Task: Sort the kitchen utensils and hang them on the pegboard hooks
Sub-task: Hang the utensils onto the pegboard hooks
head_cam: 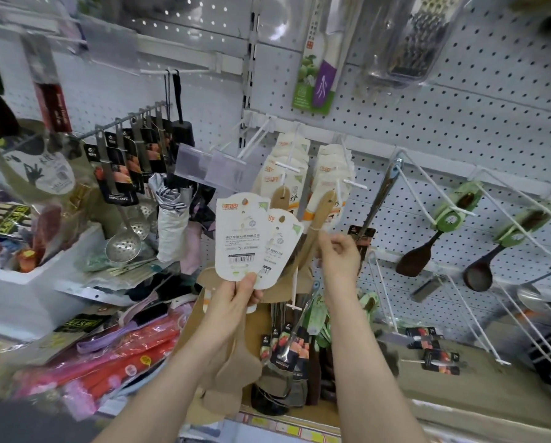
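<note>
Faces a white pegboard point(459, 123) hung with kitchen ware. Holds up in the left hand point(236, 294) two wooden spatulas point(240, 362) by their white cards point(237, 238), one card overlapping the other: thumb pressed flat on the front of the cards' lower edge, remaining fingers curled behind, pale blades hanging down behind the wrist and forearm. Holds the right hand point(339, 255) just beside the cards' right edge, fingers curled inward and thumb tip close to the forefinger, right at a pale wooden handle point(323, 212) that slants up toward a white hook point(347, 183); cannot tell whether thumb and finger actually pinch that handle or merely touch it. Shows two bunches of like-carded utensils point(287, 155) hanging on neighbouring hooks just above both hands. Shows, to the right of these, a long metal handle point(379, 203) hanging from its own hook, then a dark spatula point(416, 255) and a dark spoon point(478, 274) with green tags, well apart from the hands. Shows, to the left, a row of perforated skimmers point(122, 244) on a rail, a folded umbrella point(172, 225) beside them, and higher up a packaged knife point(315, 81) on the board.
</note>
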The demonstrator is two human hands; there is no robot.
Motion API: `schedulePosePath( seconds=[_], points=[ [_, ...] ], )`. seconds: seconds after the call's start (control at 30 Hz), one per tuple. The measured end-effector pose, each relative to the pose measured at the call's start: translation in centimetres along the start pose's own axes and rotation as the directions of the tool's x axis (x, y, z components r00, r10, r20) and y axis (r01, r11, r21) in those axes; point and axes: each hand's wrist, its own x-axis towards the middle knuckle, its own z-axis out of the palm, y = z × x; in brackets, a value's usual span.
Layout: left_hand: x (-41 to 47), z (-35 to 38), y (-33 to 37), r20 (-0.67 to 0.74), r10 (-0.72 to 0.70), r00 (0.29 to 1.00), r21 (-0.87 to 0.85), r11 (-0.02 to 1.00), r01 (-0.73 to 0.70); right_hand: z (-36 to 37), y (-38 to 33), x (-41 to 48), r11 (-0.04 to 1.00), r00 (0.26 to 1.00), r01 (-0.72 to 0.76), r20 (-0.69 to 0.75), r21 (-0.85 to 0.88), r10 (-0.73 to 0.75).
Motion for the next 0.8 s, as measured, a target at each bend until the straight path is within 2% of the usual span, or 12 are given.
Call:
schedulePosePath(
  seconds=[0.07,0.1,0.2,0.5,0.67,0.73,0.8],
  points=[
    [-0.2,0.7,-0.1,0.015,-0.004,1.000,-0.020,1.000,0.004,-0.6,-0.5,-2.7,0.985,0.972,-0.076,0.234,0.153,0.039],
    [-0.3,1.0,-0.1,0.021,-0.005,1.000,-0.024,1.000,0.006,-0.8,-0.8,-3.7,0.979,0.945,-0.097,0.325,0.178,0.034],
    [-0.7,2.2,0.1,0.039,-0.033,0.999,-0.063,0.997,0.036,-1.9,-1.3,-6.1,0.992,0.883,-0.043,0.468,0.115,-0.016],
    [-1.9,3.2,0.4,0.142,-0.023,0.990,-0.018,0.999,0.026,-4.3,-1.5,-7.2,0.959,0.930,-0.109,0.368,0.261,0.005],
    [-2.2,2.8,0.6,0.216,-0.070,0.974,0.027,0.997,0.066,-4.7,-2.8,-5.9,0.793,0.938,-0.245,0.345,0.559,0.046],
    [-2.4,2.8,0.4,0.245,-0.075,0.967,0.016,0.997,0.073,-4.5,-3.3,-5.6,0.798,0.942,-0.235,0.334,0.554,0.045],
    [-2.6,2.9,0.3,0.229,-0.083,0.970,0.019,0.997,0.081,-3.8,-3.4,-5.8,0.862,0.952,-0.156,0.305,0.482,0.003]
  ],
)
